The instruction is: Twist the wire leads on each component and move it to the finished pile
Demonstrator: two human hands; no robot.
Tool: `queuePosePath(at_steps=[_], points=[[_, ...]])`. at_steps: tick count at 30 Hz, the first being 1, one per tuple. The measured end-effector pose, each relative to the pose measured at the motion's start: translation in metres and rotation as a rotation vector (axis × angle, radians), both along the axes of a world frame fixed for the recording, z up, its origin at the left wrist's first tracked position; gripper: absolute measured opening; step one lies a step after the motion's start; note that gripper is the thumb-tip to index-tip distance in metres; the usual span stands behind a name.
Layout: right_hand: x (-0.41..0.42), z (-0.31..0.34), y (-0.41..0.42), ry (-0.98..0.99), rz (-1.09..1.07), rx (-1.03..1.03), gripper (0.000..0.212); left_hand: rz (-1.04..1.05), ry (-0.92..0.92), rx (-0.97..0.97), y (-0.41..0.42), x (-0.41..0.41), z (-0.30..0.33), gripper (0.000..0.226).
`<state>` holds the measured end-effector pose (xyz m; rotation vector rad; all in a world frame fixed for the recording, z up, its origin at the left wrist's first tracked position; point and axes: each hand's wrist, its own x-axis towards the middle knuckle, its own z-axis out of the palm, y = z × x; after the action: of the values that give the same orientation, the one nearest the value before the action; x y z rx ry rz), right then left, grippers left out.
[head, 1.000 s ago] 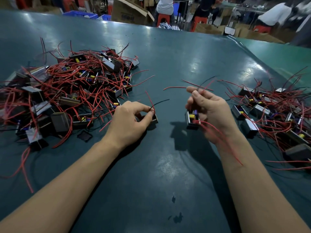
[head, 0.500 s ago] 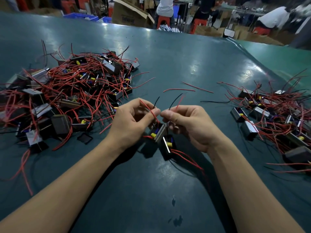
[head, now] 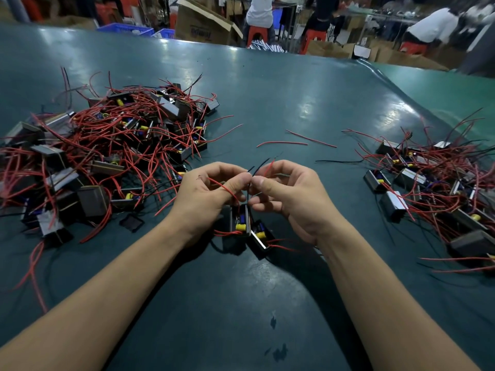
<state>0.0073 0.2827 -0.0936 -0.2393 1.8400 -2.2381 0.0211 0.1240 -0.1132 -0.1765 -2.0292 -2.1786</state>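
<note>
Both hands, left hand (head: 206,195) and right hand (head: 290,195), pinch wire leads (head: 263,168) above two components (head: 247,226).

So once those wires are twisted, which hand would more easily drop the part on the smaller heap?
Probably the right hand. It is nearer the smaller right-side heap of red-wired metal components. The left hand, pinching the thin wire leads too, sits beside the bigger tangled pile.

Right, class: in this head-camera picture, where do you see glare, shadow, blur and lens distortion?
Head view: glare patches on the green table; a dark shadow beneath the left hand and right hand; the background workers are blurred; the table's far edge bows, a wide-angle distortion.
</note>
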Motion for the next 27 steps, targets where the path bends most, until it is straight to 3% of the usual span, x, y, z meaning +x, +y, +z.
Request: queuePosePath(at_steps=[7,27], points=[[0.002,0.001,-0.001,-0.005,0.075,-0.016,0.011,-0.048,-0.105,0.132,0.000,0.000,-0.001,0.013],[0.007,-0.002,-0.009,0.054,0.032,0.100,0.013,0.040,-0.007,0.156,0.000,0.001,0.001,0.022]])
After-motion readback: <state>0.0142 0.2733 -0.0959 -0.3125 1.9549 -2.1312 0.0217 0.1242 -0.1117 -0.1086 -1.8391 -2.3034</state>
